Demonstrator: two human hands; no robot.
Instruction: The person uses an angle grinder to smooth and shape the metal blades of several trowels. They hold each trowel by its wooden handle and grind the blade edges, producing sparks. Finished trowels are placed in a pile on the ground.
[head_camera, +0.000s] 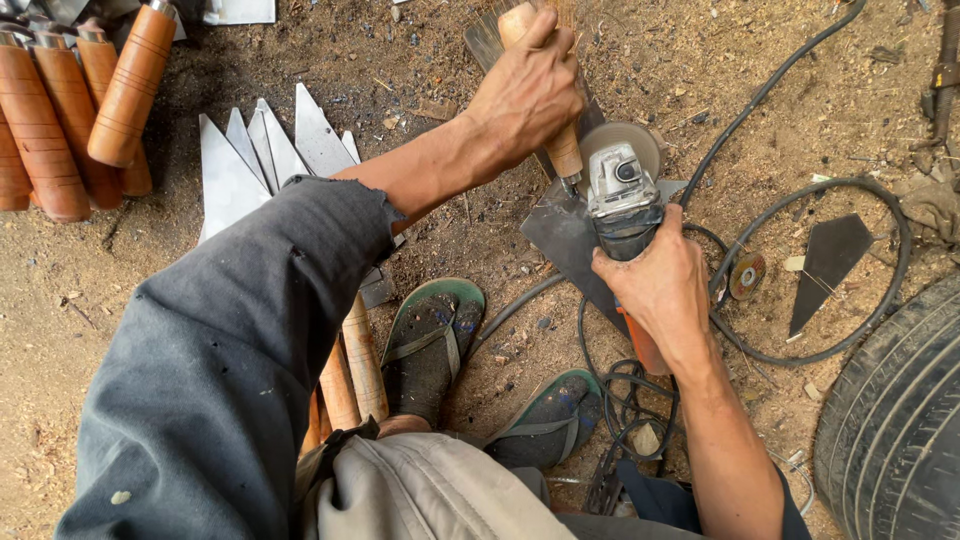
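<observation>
Two hands engaged, both closed. My left hand (527, 92) is wrapped around the wooden handle (545, 100) of a flat, dark steel blade (567, 240), which lies on the dirt directly under the angle grinder (624, 205). My right hand (662, 285) is clamped round the grinder's body, with the disc (622, 142) just beyond the grinder's head, over the blade's near end.

Step in hand, by my judgement: grinding the blade near its joint with the handle. Next pass calls for a firm hold on the handle and a steady disc angle.

Blade looks dull grey, unpolished, roughly triangular. Left of the grinder: cut blade blanks (262, 150) fanned on the ground. Far left of it: finished wooden handles (70, 110) stacked. Black cable (800, 270) loops to the grinder's right.
</observation>
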